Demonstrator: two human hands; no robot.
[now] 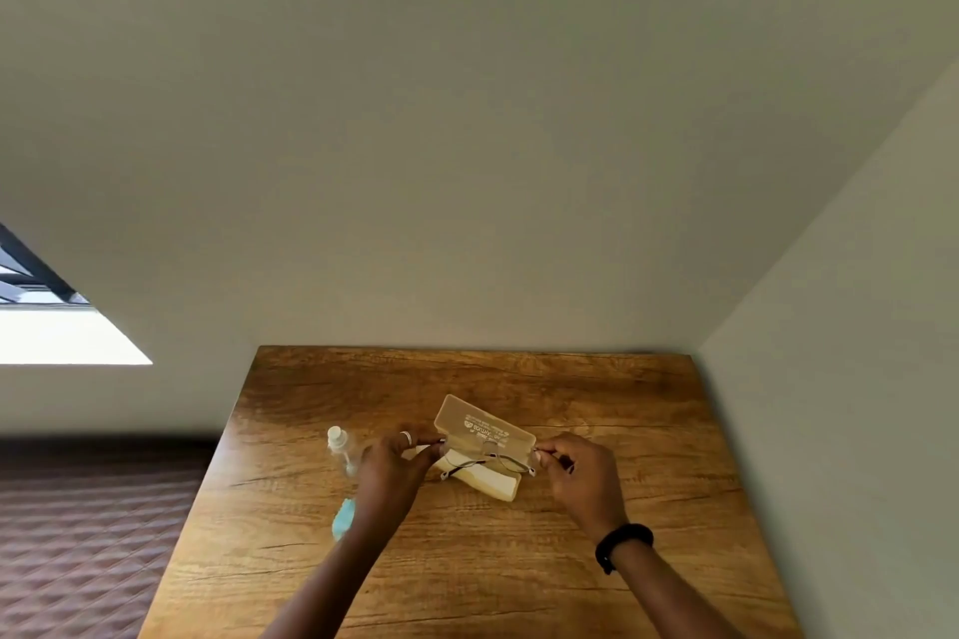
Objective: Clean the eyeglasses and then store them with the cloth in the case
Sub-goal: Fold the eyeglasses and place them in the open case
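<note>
Head view: eyeglasses held over the open case, storing apparently under way.

The left hand (397,462) and right hand (576,464) each pinch one end of the eyeglasses (498,461), just above the case (485,451), whose lid stands up. A light blue cloth (343,518) lies apart on the table (622,431) near a small clear bottle (340,446), so it looks still unstored. Whether cleaning is finished cannot be told. The lid's print is too small to read.

Case lid (485,426) print inverted; not legible
</note>
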